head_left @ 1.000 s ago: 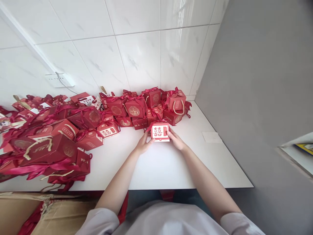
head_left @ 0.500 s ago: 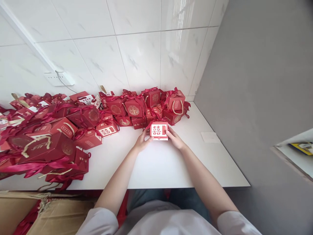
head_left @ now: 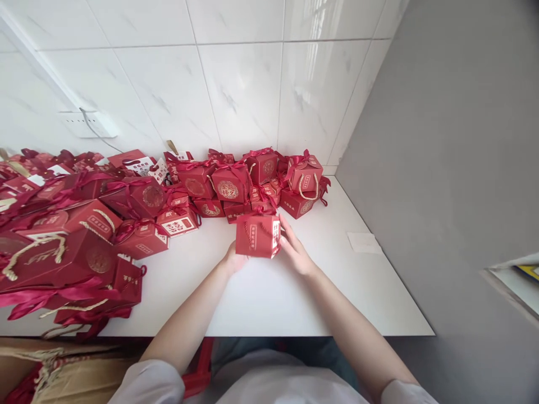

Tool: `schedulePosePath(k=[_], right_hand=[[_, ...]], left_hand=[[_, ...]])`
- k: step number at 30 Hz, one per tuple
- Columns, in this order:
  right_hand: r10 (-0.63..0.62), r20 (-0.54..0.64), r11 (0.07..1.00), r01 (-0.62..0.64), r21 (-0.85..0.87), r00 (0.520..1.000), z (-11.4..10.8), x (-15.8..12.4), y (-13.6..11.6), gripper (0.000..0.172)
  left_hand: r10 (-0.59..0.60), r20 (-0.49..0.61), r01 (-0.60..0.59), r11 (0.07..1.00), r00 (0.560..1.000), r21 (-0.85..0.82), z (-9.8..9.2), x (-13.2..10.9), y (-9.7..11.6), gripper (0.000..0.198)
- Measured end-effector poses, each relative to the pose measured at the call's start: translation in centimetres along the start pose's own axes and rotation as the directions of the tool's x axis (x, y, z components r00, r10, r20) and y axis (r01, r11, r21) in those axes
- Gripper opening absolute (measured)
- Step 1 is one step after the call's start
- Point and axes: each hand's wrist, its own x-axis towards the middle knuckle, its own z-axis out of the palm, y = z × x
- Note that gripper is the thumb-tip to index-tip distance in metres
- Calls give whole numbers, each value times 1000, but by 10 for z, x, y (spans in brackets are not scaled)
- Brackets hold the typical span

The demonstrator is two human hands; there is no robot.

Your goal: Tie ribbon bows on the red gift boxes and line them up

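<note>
A red gift box (head_left: 257, 240) with a twisted cord handle and a dark red ribbon on top is between my two hands, a little above the white table. Its red side with a framed line of characters faces me, and the white panel with red characters is turned right. My left hand (head_left: 236, 259) supports it at the lower left, most of the fingers hidden behind and under it. Against the right side lie the fingers of my right hand (head_left: 297, 249), holding the box from there. Just behind stand stacked red gift boxes (head_left: 231, 184) tied with ribbons.
A large heap of similar boxes (head_left: 76, 241) covers the table's left part. A small white card (head_left: 364, 242) lies at right on the white table (head_left: 328, 303). Grey panel (head_left: 442, 168) borders the right side. Below left is an open cardboard box (head_left: 96, 381).
My hands have turned the gift box, so its white character panel now points right and a red side faces me. It has shifted slightly left and the view has tilted a little.
</note>
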Motion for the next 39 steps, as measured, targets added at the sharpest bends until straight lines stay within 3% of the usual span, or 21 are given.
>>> schedulePosePath(k=[4, 8, 13, 17, 22, 25, 30, 34, 39], right_hand=[[100, 127, 990, -111, 83, 987, 10, -4, -5, 94], [185, 114, 980, -192, 53, 976, 7, -4, -1, 102], [240, -116, 970, -235, 60, 964, 6, 0, 0, 96], [205, -217, 978, -209, 5, 954, 5, 0, -3, 85], [235, -244, 968, -250, -33, 941, -2, 1, -7, 69], [215, -251, 965, -244, -90, 944, -3, 3, -8, 63], [183, -250, 967, -220, -129, 951, -4, 3, -9, 61], [127, -237, 974, -166, -152, 963, -6, 3, -11, 52], [-61, -178, 953, 4, -302, 982, -4, 2, -10, 50]], left_hand=[[51, -81, -51, 999, 995, 9, 4, -4, 4, 46], [78, -104, -77, 997, 992, 13, 0, -1, 8, 44], [84, 41, -75, 981, 996, -180, -10, 0, 1, 63], [-28, 239, 43, 997, 971, -59, -19, -2, -7, 69], [-128, 207, 130, 991, 970, 1, -29, 0, -8, 66], [-128, 181, 133, 991, 975, -18, -33, 2, -6, 63], [-223, 180, 240, 968, 958, -77, -41, 2, -3, 54], [-255, 252, 303, 938, 934, -171, -39, 1, 6, 58], [-206, 356, 323, 895, 911, -309, -31, -2, 9, 70]])
